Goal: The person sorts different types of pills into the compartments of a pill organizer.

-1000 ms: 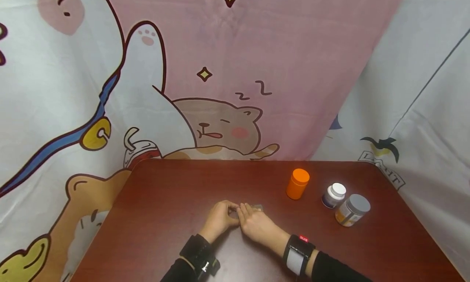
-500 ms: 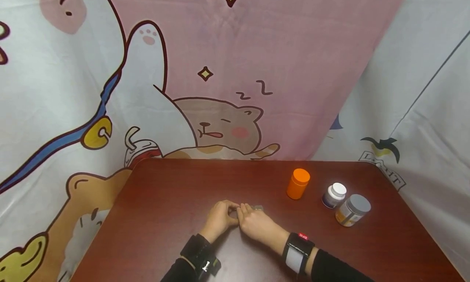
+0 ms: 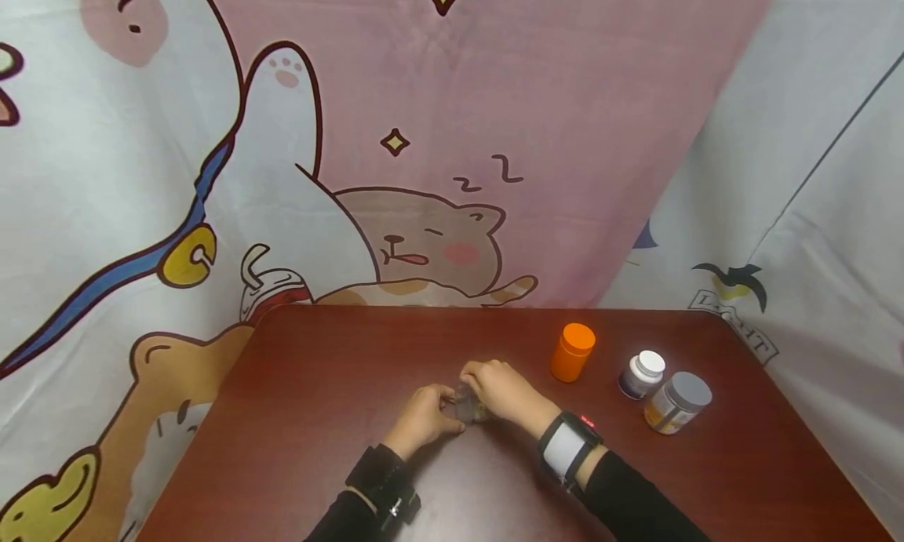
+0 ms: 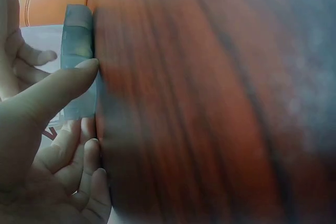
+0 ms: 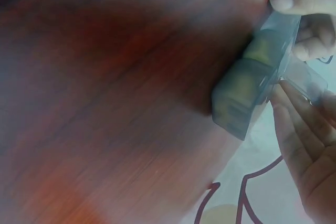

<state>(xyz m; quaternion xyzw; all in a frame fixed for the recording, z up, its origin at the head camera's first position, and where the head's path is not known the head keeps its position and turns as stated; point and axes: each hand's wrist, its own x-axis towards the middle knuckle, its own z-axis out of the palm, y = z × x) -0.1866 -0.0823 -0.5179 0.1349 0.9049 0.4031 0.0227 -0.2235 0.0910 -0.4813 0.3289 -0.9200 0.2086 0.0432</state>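
Note:
A small translucent grey pill box (image 5: 241, 90) with compartments and yellowish contents stands on the table between my hands. My left hand (image 3: 424, 420) grips one end, thumb (image 4: 79, 80) on the near side and fingers beyond. In the right wrist view, a clear flap lid (image 5: 310, 80) stands raised from the box. My right hand (image 3: 501, 389) is at the far side of the box, its fairly straight fingers (image 5: 299, 129) against the raised lid; its thumb is partly cut off by the frame edge. In the head view, the right hand partly covers the box.
An orange bottle (image 3: 573, 353) stands beyond my right hand. Farther right are a white-capped bottle (image 3: 642, 375) and a grey-lidded jar (image 3: 678, 403), close together. A patterned cloth (image 3: 551, 95) hangs behind the brown table (image 3: 318, 369).
My right hand has moved up and away from the box's near side, uncovering more of it. The left hand has kept its grip in about the same place.

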